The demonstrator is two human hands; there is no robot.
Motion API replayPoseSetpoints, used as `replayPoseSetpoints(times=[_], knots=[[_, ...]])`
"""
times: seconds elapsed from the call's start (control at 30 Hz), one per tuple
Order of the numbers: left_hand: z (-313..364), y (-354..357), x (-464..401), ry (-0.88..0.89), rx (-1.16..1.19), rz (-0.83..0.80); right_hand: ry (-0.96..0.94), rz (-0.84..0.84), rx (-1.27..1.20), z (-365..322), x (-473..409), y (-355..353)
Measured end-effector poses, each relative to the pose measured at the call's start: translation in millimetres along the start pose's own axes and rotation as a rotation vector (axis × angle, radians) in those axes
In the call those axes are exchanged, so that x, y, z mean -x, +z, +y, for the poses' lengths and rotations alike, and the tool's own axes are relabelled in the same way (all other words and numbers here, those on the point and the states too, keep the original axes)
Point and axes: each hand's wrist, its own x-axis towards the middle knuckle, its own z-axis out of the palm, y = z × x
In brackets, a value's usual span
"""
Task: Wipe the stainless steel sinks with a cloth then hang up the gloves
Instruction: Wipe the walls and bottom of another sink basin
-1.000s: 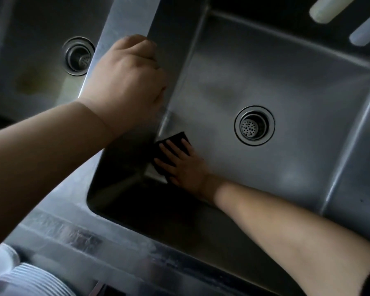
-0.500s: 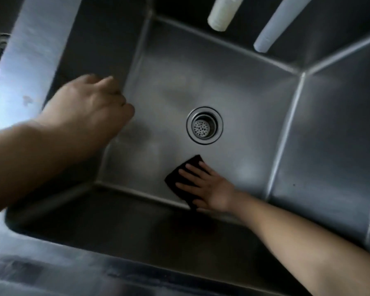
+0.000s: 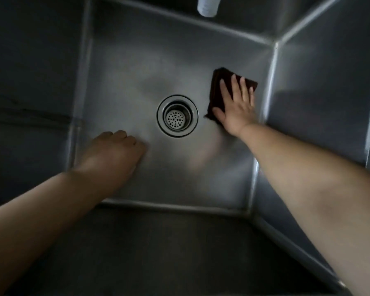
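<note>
Sink [image 3: 126, 86] floor: right hand [image 3: 236, 112] fingers [image 3: 235, 84] spread flat, pressing cloth [image 3: 219, 82].

Brushed, dully gleaming steel sink [image 3: 124, 86], shinier metal drain strainer [image 3: 177, 115], matt dark cloth [image 3: 217, 88].

Left hand [image 3: 118, 152] at lower left of centre, fingers curled under, forearm reaching from bottom left, right hand [image 3: 236, 107] at upper right, fingers straight and spread, palm down, forearm from lower right
</note>
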Motion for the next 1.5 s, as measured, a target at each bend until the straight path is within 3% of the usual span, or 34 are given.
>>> replayPoseSetpoints(times=[0.2, 0.43, 0.6, 0.83, 0.97, 1.2, 1.33, 1.43, 1.5], knots=[[-14, 26, 9, -0.151, -0.059, -0.250, 0.266, 0.037, 0.020, 12, -5, -2], [-18, 29, 16, -0.171, -0.077, -0.397, 0.190, -0.037, 0.154, 11, 69, 8], [-19, 23, 17, -0.214, 0.034, -0.395, 0.225, -0.257, 0.274, -19, 132, 17], [-11, 16, 16, -0.176, 0.023, -0.357, 0.524, -0.664, 0.208, -106, 178, 30], [-17, 0, 14, -0.207, 0.011, -0.338, 0.447, -0.813, 0.218, -139, 175, 27], [-39, -50, 29, -0.235, -0.154, -0.028, 0.154, -0.690, 0.184, -182, 178, 6], [-57, -57, 32, -0.262, -0.156, -0.039, 0.028, -0.590, 0.227, -197, 157, -1], [-60, -50, 32, -0.263, -0.124, -0.122, 0.001, -0.403, 0.086, -198, 127, -1], [-57, -45, 31, -0.257, -0.101, -0.174, -0.137, -0.242, 0.097, -202, 109, 6]])
